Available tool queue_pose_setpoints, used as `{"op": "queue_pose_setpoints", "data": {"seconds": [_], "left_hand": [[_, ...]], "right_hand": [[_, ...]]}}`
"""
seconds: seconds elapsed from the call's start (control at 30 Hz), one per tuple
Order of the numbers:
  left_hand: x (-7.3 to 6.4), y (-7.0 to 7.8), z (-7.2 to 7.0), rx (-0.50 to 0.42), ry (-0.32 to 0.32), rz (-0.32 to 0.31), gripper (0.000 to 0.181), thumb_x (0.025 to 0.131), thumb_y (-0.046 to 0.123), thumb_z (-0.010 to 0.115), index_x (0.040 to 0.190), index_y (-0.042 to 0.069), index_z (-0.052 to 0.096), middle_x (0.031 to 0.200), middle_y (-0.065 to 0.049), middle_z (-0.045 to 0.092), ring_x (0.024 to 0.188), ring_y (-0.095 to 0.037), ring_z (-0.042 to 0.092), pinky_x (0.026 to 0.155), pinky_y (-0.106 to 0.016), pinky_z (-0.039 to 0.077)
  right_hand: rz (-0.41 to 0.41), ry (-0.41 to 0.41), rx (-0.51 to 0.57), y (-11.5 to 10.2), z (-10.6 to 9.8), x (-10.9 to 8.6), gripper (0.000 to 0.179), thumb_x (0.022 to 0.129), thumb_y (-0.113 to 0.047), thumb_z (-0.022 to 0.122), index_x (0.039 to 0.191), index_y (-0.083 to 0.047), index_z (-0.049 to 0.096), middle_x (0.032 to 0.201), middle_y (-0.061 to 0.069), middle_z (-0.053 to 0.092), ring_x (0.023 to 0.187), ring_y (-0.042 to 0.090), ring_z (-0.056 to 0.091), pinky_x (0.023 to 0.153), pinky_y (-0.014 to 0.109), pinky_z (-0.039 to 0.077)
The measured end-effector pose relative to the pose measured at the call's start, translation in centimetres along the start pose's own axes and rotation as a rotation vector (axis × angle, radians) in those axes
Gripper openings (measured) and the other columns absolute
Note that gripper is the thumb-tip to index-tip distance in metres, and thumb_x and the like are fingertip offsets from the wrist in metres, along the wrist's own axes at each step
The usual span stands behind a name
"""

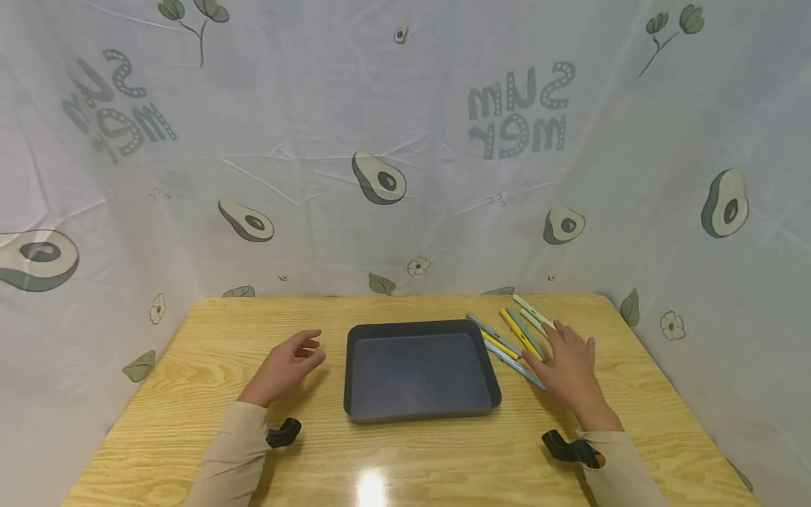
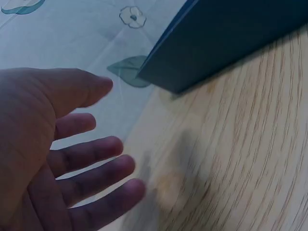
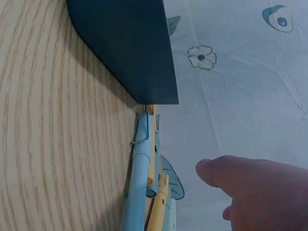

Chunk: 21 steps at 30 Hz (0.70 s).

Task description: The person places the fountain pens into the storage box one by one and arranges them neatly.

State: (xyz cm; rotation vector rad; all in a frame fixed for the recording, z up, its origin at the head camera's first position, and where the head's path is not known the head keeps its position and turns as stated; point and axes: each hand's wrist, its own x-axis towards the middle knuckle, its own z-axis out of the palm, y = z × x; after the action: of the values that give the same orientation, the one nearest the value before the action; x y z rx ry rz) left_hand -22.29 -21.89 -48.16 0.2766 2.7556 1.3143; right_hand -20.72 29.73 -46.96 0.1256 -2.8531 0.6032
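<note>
My right hand (image 1: 568, 367) hovers over the right part of a pile of pens, its fingers spread and overlapping some of them in the head view. The pile holds yellow pens (image 1: 517, 331), a light blue pen (image 1: 518, 367), grey-blue pens (image 1: 484, 325) and pale green pens (image 1: 531, 307). From the right wrist, the thumb (image 3: 216, 172) shows apart from the light blue pen, which has a metal clip. My left hand (image 1: 286, 367) is held in the air left of a dark grey tray (image 1: 418, 373), with fingers relaxed and nothing in them.
The shallow rectangular tray lies at the middle of the wooden table (image 1: 431, 458), and the left ends of some pens reach its right side. A pale curtain (image 1: 304, 127) printed with avocados hangs behind the table and along both sides.
</note>
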Motion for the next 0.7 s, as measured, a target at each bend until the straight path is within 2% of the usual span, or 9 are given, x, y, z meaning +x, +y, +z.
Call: {"op": "queue_pose_setpoints", "data": {"seconds": [0.13,0.23,0.3,0.4,0.5,0.6,0.7], "left_hand": [[0.1,0.6,0.6,-0.175,-0.082,-0.028,0.057,0.103,0.021,0.064,0.154,0.004,0.045,0.136,-0.021,0.061,0.119,-0.034,0.063,0.082,-0.041,0.062],[0.2,1.0,1.1,-0.316,-0.146,-0.050,0.060,0.103,0.019,0.066,0.155,0.003,0.043,0.136,-0.022,0.060,0.119,-0.033,0.064,0.082,-0.043,0.062],[0.3,1.2,1.4,-0.380,-0.175,-0.061,0.062,0.102,0.020,0.067,0.156,0.003,0.042,0.135,-0.023,0.059,0.119,-0.033,0.064,0.085,-0.045,0.062],[0.3,1.4,2.0,-0.444,-0.209,-0.074,0.064,0.101,0.017,0.067,0.156,0.002,0.039,0.137,-0.025,0.056,0.120,-0.033,0.063,0.088,-0.047,0.061],[0.3,1.7,2.5,-0.502,-0.234,-0.095,0.065,0.101,0.012,0.066,0.158,0.003,0.036,0.141,-0.028,0.049,0.120,-0.034,0.062,0.089,-0.049,0.061],[0.3,1.9,2.9,-0.546,-0.237,-0.105,0.065,0.101,0.007,0.064,0.159,0.003,0.034,0.141,-0.029,0.046,0.118,-0.034,0.061,0.087,-0.050,0.061],[0.4,2.1,3.3,-0.564,-0.218,-0.108,0.065,0.099,0.000,0.062,0.158,0.002,0.035,0.139,-0.029,0.045,0.119,-0.036,0.060,0.085,-0.050,0.062]], "right_hand": [[-0.006,0.003,0.017,-0.1,0.0,-0.2,0.068,0.098,-0.032,0.070,0.146,0.010,0.047,0.152,0.039,0.034,0.140,0.059,0.028,0.114,0.080,0.002],[-0.019,0.013,0.016,-0.3,0.0,-0.2,0.059,0.097,-0.029,0.071,0.139,0.009,0.054,0.146,0.037,0.044,0.137,0.059,0.034,0.113,0.081,0.005],[-0.034,0.019,0.003,-0.4,0.0,-0.2,0.051,0.096,-0.025,0.072,0.133,0.008,0.061,0.138,0.035,0.053,0.132,0.058,0.040,0.113,0.080,0.012],[-0.065,0.023,-0.014,-0.5,0.2,-0.1,0.039,0.095,-0.020,0.072,0.123,0.007,0.068,0.124,0.031,0.065,0.119,0.055,0.054,0.105,0.075,0.033],[-0.078,-0.012,0.023,-0.6,0.5,-0.1,0.029,0.097,-0.015,0.070,0.117,0.006,0.071,0.114,0.026,0.070,0.104,0.046,0.064,0.089,0.063,0.051],[-0.056,-0.069,0.070,-0.6,0.8,-0.2,0.023,0.099,-0.014,0.067,0.114,0.003,0.072,0.109,0.020,0.070,0.096,0.036,0.066,0.081,0.056,0.055],[-0.025,-0.108,0.074,-0.5,1.0,-0.3,0.020,0.099,-0.015,0.066,0.112,0.000,0.072,0.104,0.013,0.069,0.093,0.030,0.065,0.080,0.053,0.055]]}}
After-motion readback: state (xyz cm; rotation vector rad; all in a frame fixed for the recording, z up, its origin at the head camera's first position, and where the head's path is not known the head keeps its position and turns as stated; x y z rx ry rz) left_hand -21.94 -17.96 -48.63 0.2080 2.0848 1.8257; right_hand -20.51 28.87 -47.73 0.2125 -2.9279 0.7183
